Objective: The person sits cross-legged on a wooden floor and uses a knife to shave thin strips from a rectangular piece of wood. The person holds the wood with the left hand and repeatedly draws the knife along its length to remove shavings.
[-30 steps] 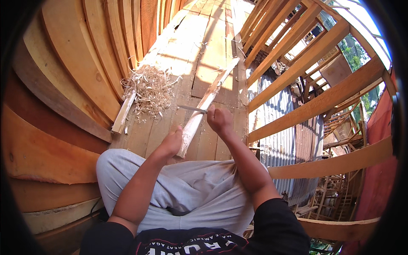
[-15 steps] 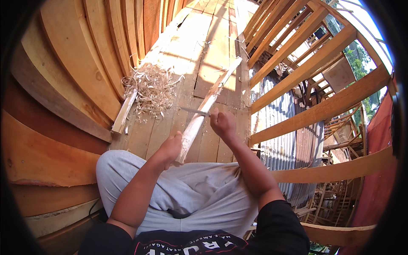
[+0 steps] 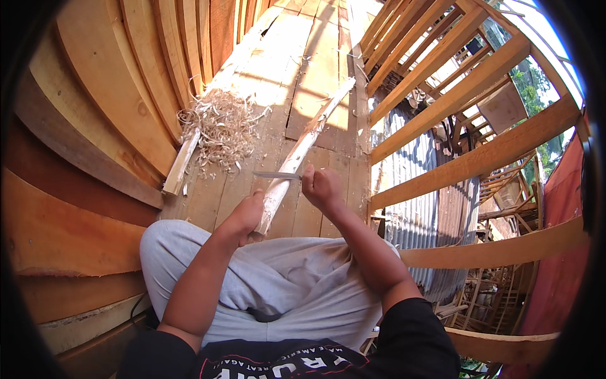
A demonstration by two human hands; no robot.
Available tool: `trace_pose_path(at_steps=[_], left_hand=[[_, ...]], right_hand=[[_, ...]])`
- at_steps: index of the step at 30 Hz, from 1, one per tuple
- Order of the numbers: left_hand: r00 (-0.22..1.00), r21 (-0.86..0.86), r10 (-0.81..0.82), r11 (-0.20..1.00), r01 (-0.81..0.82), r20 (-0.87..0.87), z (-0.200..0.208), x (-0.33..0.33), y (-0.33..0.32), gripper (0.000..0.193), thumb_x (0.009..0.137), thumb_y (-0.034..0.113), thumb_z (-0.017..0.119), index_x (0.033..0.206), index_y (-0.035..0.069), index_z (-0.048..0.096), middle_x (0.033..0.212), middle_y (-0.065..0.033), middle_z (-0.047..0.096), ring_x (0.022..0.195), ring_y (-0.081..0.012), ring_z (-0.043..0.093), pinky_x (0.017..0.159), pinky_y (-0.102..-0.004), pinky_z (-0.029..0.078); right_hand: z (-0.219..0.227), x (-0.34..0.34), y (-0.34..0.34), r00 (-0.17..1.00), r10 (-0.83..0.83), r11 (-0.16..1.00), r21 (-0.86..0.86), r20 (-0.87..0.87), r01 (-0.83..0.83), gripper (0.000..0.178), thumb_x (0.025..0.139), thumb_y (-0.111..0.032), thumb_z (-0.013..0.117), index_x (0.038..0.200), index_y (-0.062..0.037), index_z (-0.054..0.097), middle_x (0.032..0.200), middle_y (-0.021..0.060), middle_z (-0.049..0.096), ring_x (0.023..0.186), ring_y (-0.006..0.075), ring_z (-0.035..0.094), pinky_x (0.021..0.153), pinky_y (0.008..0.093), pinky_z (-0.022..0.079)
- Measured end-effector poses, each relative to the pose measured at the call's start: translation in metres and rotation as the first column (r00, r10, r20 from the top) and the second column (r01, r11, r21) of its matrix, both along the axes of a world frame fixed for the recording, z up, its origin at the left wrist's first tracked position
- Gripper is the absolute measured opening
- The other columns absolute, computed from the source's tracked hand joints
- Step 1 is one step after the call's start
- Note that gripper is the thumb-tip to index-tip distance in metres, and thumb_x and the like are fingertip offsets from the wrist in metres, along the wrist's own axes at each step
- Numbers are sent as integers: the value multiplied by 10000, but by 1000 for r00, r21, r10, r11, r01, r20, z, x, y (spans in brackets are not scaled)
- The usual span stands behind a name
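A long, pale wooden pole (image 3: 302,148) slants from my lap out over the plank floor, its surface roughly shaved with darker patches toward the far end. My left hand (image 3: 247,216) grips it near its close end. In my closed right hand (image 3: 323,187), on the pole's right side, is the handle of a knife (image 3: 278,175). The knife's blade lies across the pole and points left, just beyond my left hand. Most of the handle is hidden by my fingers.
A heap of curled wood shavings (image 3: 224,129) lies at the left on the floor planks (image 3: 214,199), beside a short wood piece (image 3: 182,163). A board wall (image 3: 113,82) rises on the left. Slatted railing (image 3: 473,161) runs along the right, with corrugated metal sheets (image 3: 413,208) beyond it.
The knife has come slightly left and down the pole toward my left hand, its blade now nearly level. My left hand and the pole's near end have shifted a little left.
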State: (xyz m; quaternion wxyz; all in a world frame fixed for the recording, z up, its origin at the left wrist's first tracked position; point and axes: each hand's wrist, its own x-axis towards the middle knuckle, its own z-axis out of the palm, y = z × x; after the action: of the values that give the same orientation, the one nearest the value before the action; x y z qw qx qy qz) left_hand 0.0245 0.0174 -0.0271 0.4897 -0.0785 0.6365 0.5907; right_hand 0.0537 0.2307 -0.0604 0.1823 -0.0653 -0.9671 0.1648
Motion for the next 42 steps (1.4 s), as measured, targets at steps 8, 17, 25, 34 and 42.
trace_pose_path(at_steps=[8, 17, 25, 34, 42], left_hand=[[999, -30, 33, 999, -34, -10, -3, 2, 4, 470, 1019, 427, 240, 960, 78, 549, 564, -18, 494, 388, -122, 461, 347, -289, 368], [997, -72, 25, 997, -30, -73, 5, 11, 7, 511, 1017, 494, 243, 1055, 87, 549, 715, -26, 539, 520, -149, 510, 426, -315, 447], [999, -97, -15, 995, 11, -43, 9, 7, 6, 541, 1013, 503, 245, 1153, 70, 535, 766, -44, 544, 578, -159, 536, 448, -329, 470], [993, -103, -88, 991, 80, -78, 9, 9, 0, 590, 1022, 480, 231, 1182, -21, 498, 897, -135, 573, 706, -245, 605, 516, -396, 528], [980, -132, -133, 985, 113, -151, 10, 9, -1, 617, 1028, 471, 228, 1111, -70, 512, 900, -165, 596, 679, -269, 616, 516, -410, 533]], right_hand=[[10, -7, -11, 998, -59, 998, -21, 18, 59, 532, 939, -276, 414, 518, 5, 576, 528, 251, 534, 483, 436, 549, 529, 529, 452], [1, -20, 26, 988, -151, 987, -53, -24, 150, 532, 941, -296, 428, 519, -15, 586, 535, 244, 538, 505, 430, 566, 537, 526, 463], [6, -27, 28, 986, -105, 994, -56, -132, 98, 532, 932, -291, 451, 486, -24, 566, 495, 241, 503, 464, 439, 535, 515, 527, 439], [8, -31, 36, 961, -275, 954, -129, -19, 271, 541, 950, -310, 402, 580, 27, 606, 558, 267, 545, 547, 459, 576, 567, 539, 473], [2, -34, 50, 983, -185, 959, -218, -4, 180, 537, 962, -300, 386, 584, 20, 593, 565, 255, 547, 535, 445, 566, 581, 538, 452]])
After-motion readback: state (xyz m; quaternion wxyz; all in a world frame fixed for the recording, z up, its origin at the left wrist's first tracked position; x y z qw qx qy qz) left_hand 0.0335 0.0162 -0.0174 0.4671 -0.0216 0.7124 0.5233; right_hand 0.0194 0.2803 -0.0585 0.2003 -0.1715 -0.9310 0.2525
